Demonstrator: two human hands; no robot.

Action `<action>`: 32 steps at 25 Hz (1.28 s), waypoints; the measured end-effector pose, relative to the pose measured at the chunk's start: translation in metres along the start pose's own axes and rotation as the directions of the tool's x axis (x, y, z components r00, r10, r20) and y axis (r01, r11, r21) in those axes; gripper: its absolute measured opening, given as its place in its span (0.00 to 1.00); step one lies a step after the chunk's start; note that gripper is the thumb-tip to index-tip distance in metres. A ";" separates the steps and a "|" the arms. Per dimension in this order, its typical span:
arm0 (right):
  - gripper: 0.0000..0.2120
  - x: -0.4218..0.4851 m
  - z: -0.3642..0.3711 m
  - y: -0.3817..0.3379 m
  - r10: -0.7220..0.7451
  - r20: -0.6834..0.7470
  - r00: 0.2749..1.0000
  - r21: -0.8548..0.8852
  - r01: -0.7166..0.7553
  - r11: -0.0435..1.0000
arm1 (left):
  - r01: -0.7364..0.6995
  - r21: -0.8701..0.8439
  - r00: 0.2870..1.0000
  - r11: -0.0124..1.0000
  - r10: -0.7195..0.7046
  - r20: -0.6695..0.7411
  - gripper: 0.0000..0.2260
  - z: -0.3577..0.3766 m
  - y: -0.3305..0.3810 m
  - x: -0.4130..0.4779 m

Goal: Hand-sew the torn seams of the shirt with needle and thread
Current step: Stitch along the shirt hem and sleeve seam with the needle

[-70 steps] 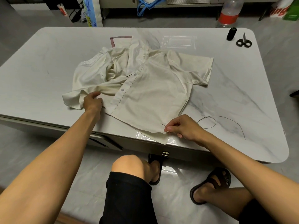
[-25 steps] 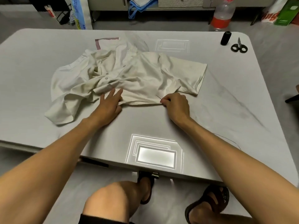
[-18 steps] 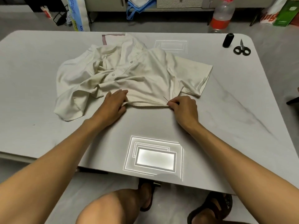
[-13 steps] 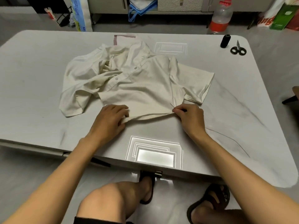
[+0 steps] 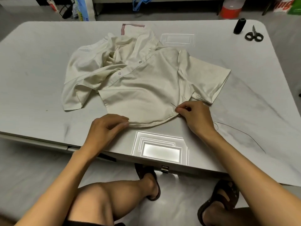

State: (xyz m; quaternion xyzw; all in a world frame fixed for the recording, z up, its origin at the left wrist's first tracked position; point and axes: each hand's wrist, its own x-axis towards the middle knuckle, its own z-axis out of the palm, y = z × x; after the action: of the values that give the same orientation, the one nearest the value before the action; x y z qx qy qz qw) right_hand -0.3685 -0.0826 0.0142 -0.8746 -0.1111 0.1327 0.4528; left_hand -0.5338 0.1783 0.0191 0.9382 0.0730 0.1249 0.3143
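At lower centre, the cream cotton shirt's [image 5: 143, 88] hem is pinched taut by the left hand [image 5: 105, 128]; the thin steel needle [image 5: 174, 105] is pinched by the right hand [image 5: 195, 116], ready for stitching.

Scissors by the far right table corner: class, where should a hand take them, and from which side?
By the two black finger loops, coming from the near side: the scissors lie flat, loops at the near end, shut blades pointing away.
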 end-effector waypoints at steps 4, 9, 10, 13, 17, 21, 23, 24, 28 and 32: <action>0.07 -0.007 -0.005 -0.004 0.001 0.056 0.998 0.004 -0.001 1.000 | 0.011 -0.042 1.000 0.999 -0.011 -0.004 0.08 0.000 0.002 -0.007; 0.07 -0.008 -0.001 -0.006 -0.022 0.048 0.999 0.010 0.022 1.000 | -0.105 -0.042 0.992 0.994 0.102 -0.071 0.10 0.001 0.001 -0.018; 0.08 -0.008 -0.001 -0.005 -0.026 0.037 0.999 0.012 0.025 1.000 | -0.186 0.018 0.981 0.982 0.187 -0.044 0.11 0.000 -0.001 -0.019; 0.09 -0.007 0.000 -0.004 -0.030 0.034 0.999 0.017 0.029 0.999 | -0.400 0.213 0.916 0.891 0.382 0.125 0.13 -0.003 -0.014 -0.025; 0.07 -0.007 0.001 -0.006 -0.042 0.034 0.999 0.040 0.040 0.998 | -0.444 0.315 0.896 0.839 0.406 0.180 0.14 0.002 -0.016 -0.034; 0.04 -0.013 0.002 -0.012 -0.058 0.098 0.993 0.084 0.050 0.995 | -0.420 0.361 0.907 0.833 0.404 0.120 0.12 0.003 -0.001 -0.033; 0.05 -0.014 0.004 -0.014 -0.053 0.109 0.993 0.060 0.047 0.997 | -0.388 0.411 0.919 0.825 0.379 0.108 0.11 0.005 0.007 -0.030; 0.05 -0.015 0.005 -0.015 -0.050 0.102 0.993 0.057 0.045 0.997 | -0.371 0.438 0.926 0.819 0.362 0.107 0.10 0.006 0.013 -0.029; 0.06 -0.021 -0.005 -0.022 -0.049 0.086 0.995 0.282 0.022 0.959 | -0.343 0.468 0.937 0.814 0.332 0.110 0.10 0.016 0.027 -0.025; 0.07 -0.024 -0.007 -0.023 -0.073 0.092 0.993 0.294 0.042 0.955 | -0.257 0.485 0.961 0.836 0.272 0.041 0.06 0.014 0.034 -0.025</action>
State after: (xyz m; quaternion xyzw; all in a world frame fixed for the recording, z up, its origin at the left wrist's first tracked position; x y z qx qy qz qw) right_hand -0.3905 -0.0827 0.0405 -0.7869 -0.1387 0.1789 0.5741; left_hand -0.5516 0.1377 0.0246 0.9859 -0.0235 0.1588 0.0471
